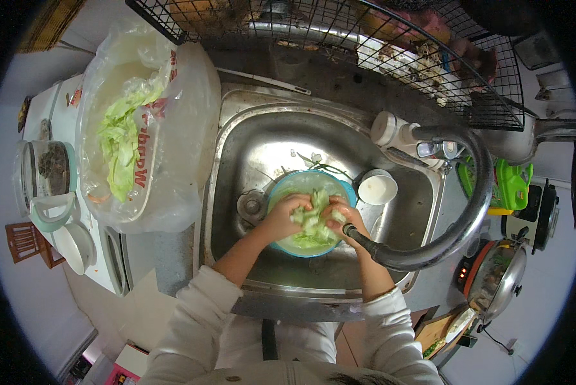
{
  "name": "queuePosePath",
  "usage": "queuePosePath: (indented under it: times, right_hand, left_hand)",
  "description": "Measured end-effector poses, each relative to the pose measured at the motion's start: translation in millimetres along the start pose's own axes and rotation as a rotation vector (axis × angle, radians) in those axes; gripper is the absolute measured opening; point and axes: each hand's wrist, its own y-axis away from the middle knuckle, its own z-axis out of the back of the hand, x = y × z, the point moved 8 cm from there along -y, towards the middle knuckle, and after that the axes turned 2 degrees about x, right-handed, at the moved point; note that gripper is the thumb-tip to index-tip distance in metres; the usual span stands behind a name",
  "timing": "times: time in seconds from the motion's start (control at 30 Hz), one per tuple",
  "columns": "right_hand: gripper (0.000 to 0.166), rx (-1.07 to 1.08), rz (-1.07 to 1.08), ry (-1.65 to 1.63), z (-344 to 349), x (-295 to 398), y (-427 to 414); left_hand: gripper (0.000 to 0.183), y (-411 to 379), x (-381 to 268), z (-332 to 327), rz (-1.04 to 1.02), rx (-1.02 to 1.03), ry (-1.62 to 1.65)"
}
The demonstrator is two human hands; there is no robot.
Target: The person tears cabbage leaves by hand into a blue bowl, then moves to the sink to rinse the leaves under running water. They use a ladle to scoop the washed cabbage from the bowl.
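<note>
Both my hands are over a blue-rimmed basin [279, 185] that stands in the stainless steel sink [288, 130]. My left hand [288, 217] grips pale green leafy vegetable pieces [309, 236], which look like cabbage or lettuce. From the other side, my right hand [346, 216] holds more of the same leaves. Some leaves rise between the two hands, and others lie lower in the basin. The curved end of a dark faucet [480, 207] comes down close beside my right hand.
A white cup [377, 187] sits in the sink right of the basin, near a drain strainer [252, 207] on the left. Left of the sink, a plastic bag [182, 144] bears leaf scraps [122, 144]. A black wire rack [317, 19] overhangs the back; a lidded electric pan [497, 279] stands right.
</note>
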Motion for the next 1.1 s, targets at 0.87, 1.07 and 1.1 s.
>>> queuePosePath:
  times: [0.87,1.07,1.1]
  right_hand:
    - [0.077,-0.202,-0.148,0.655,-14,1,9]
    - [0.101,0.106,-0.416,0.829,-48,-22,26]
    - [0.1,0.126,-0.455,0.833,-54,-37,26]
  left_hand:
    - [0.083,8,-25,-16,0.06,-0.162,-0.522]
    - [0.093,26,-2,-40,0.184,0.053,-0.759]
    - [0.092,25,8,-45,0.206,0.075,-0.741]
